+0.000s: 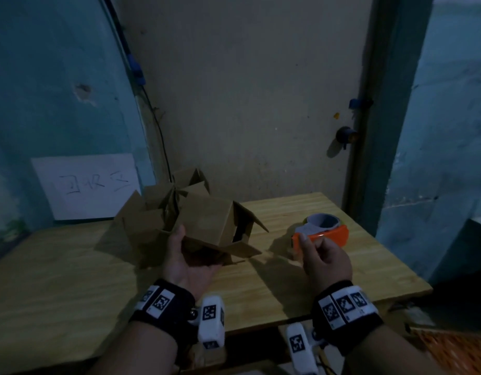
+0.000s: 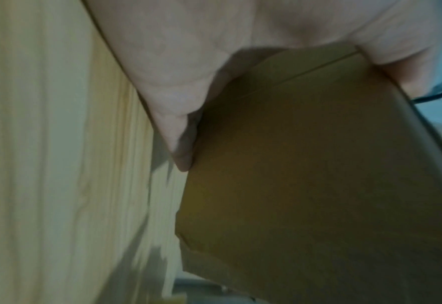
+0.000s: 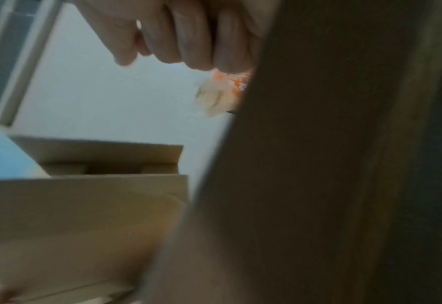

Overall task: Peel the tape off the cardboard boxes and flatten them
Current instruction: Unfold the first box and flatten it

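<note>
Brown corrugated cardboard, a small box (image 1: 206, 226) with its flaps sprung open at the right end, sits tilted in the person's left hand (image 1: 188, 262) just above the pale wooden table (image 1: 71, 266). The palm is turned up under the box, with the thumb laid along its near left edge and the fingers curled beneath, so the hand cradles and grips it. Behind it, toward the back left of the table, lies a heap of more brown cardboard boxes (image 1: 163, 201) with their flaps splayed. I can count at least two there, perhaps three, but the dim light makes the number unsure.

The right hand (image 1: 326, 259) hovers to the right of the box and apart from it, its fingers curled in. In the right wrist view, a small crumpled scrap of clear tape (image 3: 214, 92) seems to hang pinched at the fingertips. Just beyond that hand sits one orange plastic tape dispenser (image 1: 321, 232) with a grey roll. One white paper sign (image 1: 87, 185) with handwriting leans on the blue wall.

The risk I see is the one-handed hold. The box is tipped and open, and if it is pressed flat this way it may slide off the palm or crease unevenly. The sticky scrap could also cling to the fingers or stick back onto the cardboard.
</note>
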A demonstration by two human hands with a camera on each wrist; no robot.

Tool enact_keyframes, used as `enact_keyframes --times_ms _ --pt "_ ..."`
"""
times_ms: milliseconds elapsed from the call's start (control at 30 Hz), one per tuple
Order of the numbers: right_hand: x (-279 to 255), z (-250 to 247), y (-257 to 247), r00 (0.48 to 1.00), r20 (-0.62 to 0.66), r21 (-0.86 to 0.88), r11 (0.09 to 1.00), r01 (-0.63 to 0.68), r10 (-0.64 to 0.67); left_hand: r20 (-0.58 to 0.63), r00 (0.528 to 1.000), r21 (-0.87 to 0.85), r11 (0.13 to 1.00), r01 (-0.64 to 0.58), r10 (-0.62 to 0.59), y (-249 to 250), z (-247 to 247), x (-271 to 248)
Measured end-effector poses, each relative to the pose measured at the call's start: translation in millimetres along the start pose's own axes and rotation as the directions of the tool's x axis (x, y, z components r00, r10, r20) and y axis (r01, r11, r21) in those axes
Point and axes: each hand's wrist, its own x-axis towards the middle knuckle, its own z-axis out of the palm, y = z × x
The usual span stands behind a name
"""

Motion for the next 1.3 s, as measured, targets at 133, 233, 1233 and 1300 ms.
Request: enact_keyframes --times_ms 133,233,1233,1300 --pt "-11 -3 -17 0.988 -0.019 -0.012 0.988 0.155 -0.155 0.046 0.999 0.006 1.000 -0.015 0.015 6 7 -11" --pt "-23 1 -51 0.962 0.131 0.129 0.967 0.221 -0.238 0.096 0.994 0.005 0.999 -0.053 0.052 12 2 -18" --pt "8 68 -118 0.803 0.568 0.490 0.858 -0.153 -0.181 0.286 0.750 0.758 0.337 -0.558 0.596 105 -1 -77" --pt "7 65 -117 0.796 0.574 0.487 0.862 -0.143 -0.193 0.344 0.784 0.864 0.153 -0.479 0.516 110 12 -84"
